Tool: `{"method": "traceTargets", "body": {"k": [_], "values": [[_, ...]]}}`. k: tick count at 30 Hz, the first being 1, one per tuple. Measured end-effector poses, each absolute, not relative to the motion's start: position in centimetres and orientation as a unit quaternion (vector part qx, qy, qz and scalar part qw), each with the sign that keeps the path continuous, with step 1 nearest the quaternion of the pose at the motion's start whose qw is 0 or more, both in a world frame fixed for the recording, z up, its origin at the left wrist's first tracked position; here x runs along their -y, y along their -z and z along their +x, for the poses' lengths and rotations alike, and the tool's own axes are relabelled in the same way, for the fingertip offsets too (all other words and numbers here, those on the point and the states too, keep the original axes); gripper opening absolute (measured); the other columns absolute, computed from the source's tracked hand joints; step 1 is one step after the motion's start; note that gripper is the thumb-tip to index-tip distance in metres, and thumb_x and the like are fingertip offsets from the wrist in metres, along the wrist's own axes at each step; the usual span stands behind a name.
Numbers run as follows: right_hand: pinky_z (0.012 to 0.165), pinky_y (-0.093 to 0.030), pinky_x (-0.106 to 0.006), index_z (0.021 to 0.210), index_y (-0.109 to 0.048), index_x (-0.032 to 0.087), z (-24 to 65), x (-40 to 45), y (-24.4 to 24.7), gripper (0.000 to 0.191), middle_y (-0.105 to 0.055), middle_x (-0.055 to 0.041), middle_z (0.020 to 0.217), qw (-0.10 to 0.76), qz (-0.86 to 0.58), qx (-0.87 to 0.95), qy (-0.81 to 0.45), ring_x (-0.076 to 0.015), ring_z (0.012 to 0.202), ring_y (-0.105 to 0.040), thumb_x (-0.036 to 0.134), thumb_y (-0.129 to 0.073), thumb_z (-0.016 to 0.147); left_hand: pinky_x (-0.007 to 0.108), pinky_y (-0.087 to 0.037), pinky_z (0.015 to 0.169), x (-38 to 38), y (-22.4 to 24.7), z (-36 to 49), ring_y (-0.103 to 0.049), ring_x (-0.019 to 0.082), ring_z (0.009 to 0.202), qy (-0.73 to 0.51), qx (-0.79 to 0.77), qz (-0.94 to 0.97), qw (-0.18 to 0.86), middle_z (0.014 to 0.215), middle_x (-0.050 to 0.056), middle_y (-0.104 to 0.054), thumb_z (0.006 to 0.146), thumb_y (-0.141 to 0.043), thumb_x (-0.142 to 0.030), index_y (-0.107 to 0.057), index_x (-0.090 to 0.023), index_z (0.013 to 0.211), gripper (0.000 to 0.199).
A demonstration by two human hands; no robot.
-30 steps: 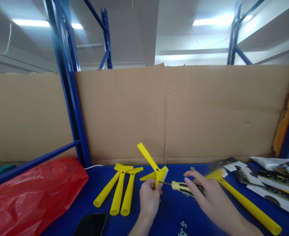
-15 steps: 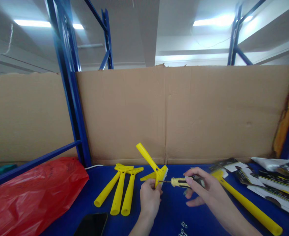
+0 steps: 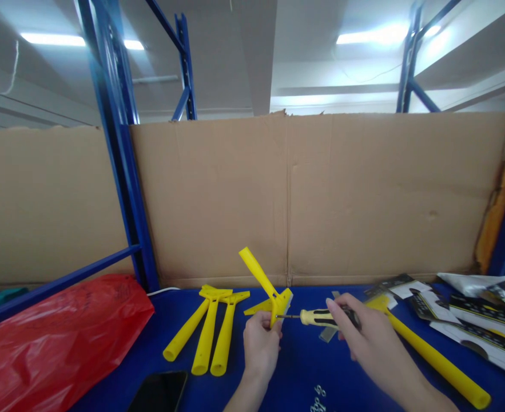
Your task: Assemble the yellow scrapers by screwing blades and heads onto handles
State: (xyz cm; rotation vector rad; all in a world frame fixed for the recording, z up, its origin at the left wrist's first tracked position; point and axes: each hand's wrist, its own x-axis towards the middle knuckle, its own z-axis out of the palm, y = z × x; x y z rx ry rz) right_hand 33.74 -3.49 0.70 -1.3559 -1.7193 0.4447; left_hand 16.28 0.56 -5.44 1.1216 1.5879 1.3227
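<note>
My left hand is closed around the head of a yellow scraper, whose handle points up and to the left. A pale strip runs along the right edge of that head. In my right hand is a screwdriver with a cream and black handle, lying level. The tip of its shaft meets the scraper head just above my left fingers; a screw there is too small to make out. Behind the screwdriver, a small clear strip lies on the blue surface, partly covered by my right hand.
Several yellow scraper pieces lie to the left. A black phone and a red plastic bag are nearer the left. Small screws lie in front. Another yellow scraper and black-and-white packages are at right. Cardboard stands behind.
My right fingers have closed in on the screwdriver handle from a more spread pose, uncovering the clear strip. The left hand and the scraper have barely moved.
</note>
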Motion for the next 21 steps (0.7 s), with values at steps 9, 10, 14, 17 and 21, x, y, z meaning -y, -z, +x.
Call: {"method": "traceTargets", "body": {"k": [9, 10, 14, 17, 21], "values": [[0.039, -0.043, -0.022, 0.112, -0.041, 0.025, 34.0, 3.5, -0.3, 0.031, -0.058, -0.0039, 0.096, 0.465, -0.495, 0.687, -0.260, -0.0112, 0.051, -0.057, 0.040, -0.046, 0.086, 0.021, -0.043, 0.041, -0.9, 6.2, 16.1, -0.062, 0.016, 0.057, -0.526, -0.622, 0.440, 0.379, 0.064, 0.003, -0.064, 0.076, -0.058, -0.010, -0.063, -0.012, 0.079, 0.005], [0.040, -0.043, -0.023, 0.109, -0.043, 0.024, 34.0, 3.4, -0.4, 0.029, -0.059, -0.0026, 0.088, 0.461, -0.500, 0.692, -0.240, -0.0119, 0.049, -0.056, 0.042, -0.045, 0.086, 0.020, -0.043, 0.041, -0.9, 6.2, 16.0, -0.062, 0.016, 0.057, -0.528, -0.620, 0.439, 0.380, 0.063, 0.003, -0.063, 0.075, -0.058, -0.010, -0.063, -0.012, 0.078, 0.005], [0.047, -0.044, -0.027, 0.095, -0.054, 0.023, 34.1, 3.2, -0.3, 0.028, -0.059, 0.0004, 0.063, 0.416, -0.526, 0.724, -0.160, -0.0179, 0.054, -0.060, 0.046, -0.038, 0.090, 0.019, -0.043, 0.040, -0.9, 6.1, 16.0, -0.061, 0.015, 0.055, -0.535, -0.618, 0.433, 0.380, 0.061, 0.002, -0.063, 0.074, -0.059, -0.009, -0.063, -0.012, 0.076, 0.005], [0.060, -0.050, -0.030, 0.109, -0.050, 0.024, 34.3, 3.3, 0.1, 0.028, -0.066, -0.0043, 0.087, 0.423, -0.515, 0.733, -0.137, -0.0193, 0.067, -0.064, 0.040, -0.042, 0.088, 0.019, -0.044, 0.041, -0.9, 6.1, 16.0, -0.061, 0.014, 0.054, -0.537, -0.620, 0.429, 0.379, 0.061, 0.002, -0.062, 0.074, -0.058, -0.009, -0.062, -0.012, 0.075, 0.005], [0.065, -0.051, -0.029, 0.117, -0.042, 0.026, 34.5, 3.4, 0.5, 0.032, -0.062, -0.0050, 0.102, 0.421, -0.483, 0.750, -0.165, -0.0176, 0.075, -0.065, 0.029, -0.044, 0.085, 0.019, -0.045, 0.041, -1.1, 6.3, 15.9, -0.061, 0.014, 0.055, -0.536, -0.619, 0.435, 0.376, 0.062, 0.003, -0.063, 0.075, -0.059, -0.009, -0.062, -0.011, 0.077, 0.005]]}}
